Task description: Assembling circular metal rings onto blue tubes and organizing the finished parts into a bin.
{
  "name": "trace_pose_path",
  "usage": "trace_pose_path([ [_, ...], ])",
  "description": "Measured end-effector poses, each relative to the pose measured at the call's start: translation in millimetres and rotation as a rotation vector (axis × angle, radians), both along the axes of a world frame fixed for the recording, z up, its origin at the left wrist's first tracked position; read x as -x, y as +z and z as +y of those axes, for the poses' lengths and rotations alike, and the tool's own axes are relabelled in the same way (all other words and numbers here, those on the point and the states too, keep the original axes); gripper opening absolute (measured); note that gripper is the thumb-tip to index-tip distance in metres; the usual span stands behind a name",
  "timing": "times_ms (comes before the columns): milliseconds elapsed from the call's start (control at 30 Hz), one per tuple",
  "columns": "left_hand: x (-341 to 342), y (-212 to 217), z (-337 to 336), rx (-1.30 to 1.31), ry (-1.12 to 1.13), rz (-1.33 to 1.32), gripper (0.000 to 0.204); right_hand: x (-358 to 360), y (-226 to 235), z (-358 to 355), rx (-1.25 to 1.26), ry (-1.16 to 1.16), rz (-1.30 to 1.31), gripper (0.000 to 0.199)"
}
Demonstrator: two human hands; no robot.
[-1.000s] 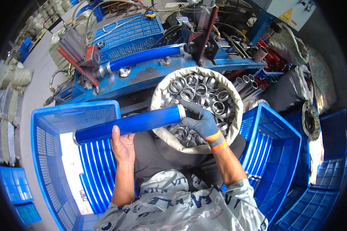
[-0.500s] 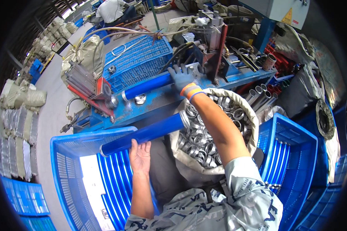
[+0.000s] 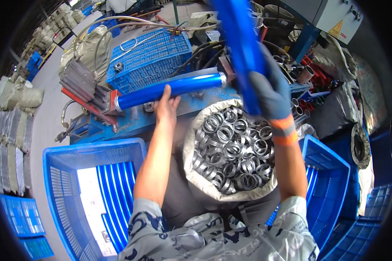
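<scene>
A blue tube point(image 3: 187, 86) with a silver ring on each end lies between the clamps of the blue bench machine point(image 3: 157, 118). My bare left hand point(image 3: 165, 108) holds it from the near side, with one digit up against its surface. In the grey glove with an orange cuff, my right hand point(image 3: 272, 89) grips a second blue tube point(image 3: 241, 48), steeply raised and blurred by motion; its upper end leaves the picture. Below that tube stands a pale cloth sack point(image 3: 189, 163) filled with loose silver metal rings point(image 3: 231, 150).
Blue plastic crates flank me: the left crate point(image 3: 52, 174) and right crate point(image 3: 342, 182) both contain blue tubes. Behind the bench are stacked blue crates point(image 3: 150, 56) and hoses. A grey control box point(image 3: 335, 21) hangs at the upper right. Metal pipes stand right of the sack.
My right hand has come off the bench and swung a tube up toward the right. My left hand has moved forward from above the left crate to the tube at the machine.
</scene>
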State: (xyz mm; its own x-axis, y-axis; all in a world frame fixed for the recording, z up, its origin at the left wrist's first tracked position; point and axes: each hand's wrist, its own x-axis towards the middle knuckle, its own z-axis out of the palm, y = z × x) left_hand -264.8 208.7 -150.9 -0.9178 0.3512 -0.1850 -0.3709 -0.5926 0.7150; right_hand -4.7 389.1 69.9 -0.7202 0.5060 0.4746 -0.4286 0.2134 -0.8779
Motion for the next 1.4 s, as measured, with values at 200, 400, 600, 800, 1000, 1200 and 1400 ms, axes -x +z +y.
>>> trace_pose_path([
  [200,68,-55,24,0.072,0.087,-0.153,0.071,-185,-70,33,0.272,-0.273,0.054,0.078],
  [400,54,-62,43,0.212,-0.018,-0.158,0.081,-445,-139,67,0.068,-1.078,-0.331,0.058],
  [600,91,-127,-2,0.321,-0.257,-0.131,0.073,-768,-279,-17,-0.048,-1.265,-0.919,0.055],
  [800,141,-93,-51,0.485,-0.282,0.055,0.054,-828,-421,-232,0.377,-1.139,-1.703,0.098],
  [1000,50,-92,-67,0.539,-0.206,0.199,0.045,-840,-497,-251,0.399,-0.837,-2.038,0.101],
  [1200,2,-64,-116,0.585,-0.146,0.293,0.040,-846,-554,-295,0.546,-0.923,-1.860,0.099],
  [1400,-7,-108,-249,0.678,0.117,0.247,0.044,-897,-611,-297,0.716,-0.892,-1.374,0.094],
])
